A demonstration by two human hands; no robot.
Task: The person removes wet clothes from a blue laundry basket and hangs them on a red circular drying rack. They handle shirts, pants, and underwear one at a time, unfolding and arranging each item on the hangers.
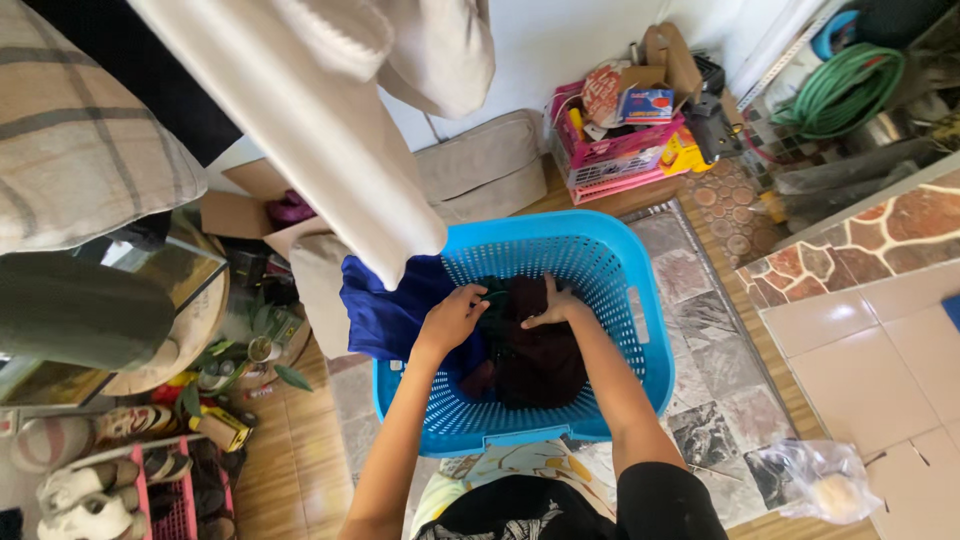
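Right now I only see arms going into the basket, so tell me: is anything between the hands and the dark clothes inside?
Nothing visible. The left hand and right hand already rest on the dark clothes in the blue basket.

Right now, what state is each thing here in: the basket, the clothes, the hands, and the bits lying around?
Blue laundry basket: upright on the floor, partly filled.
Dark maroon garment: crumpled inside the basket.
Blue cloth: draped over the basket's left rim.
Left hand: closed on cloth at the basket's left side.
Right hand: pressed flat on the maroon garment.
Green hose: coiled.
Pink crate: stuffed full.
Clear plastic bag: crumpled on the floor.
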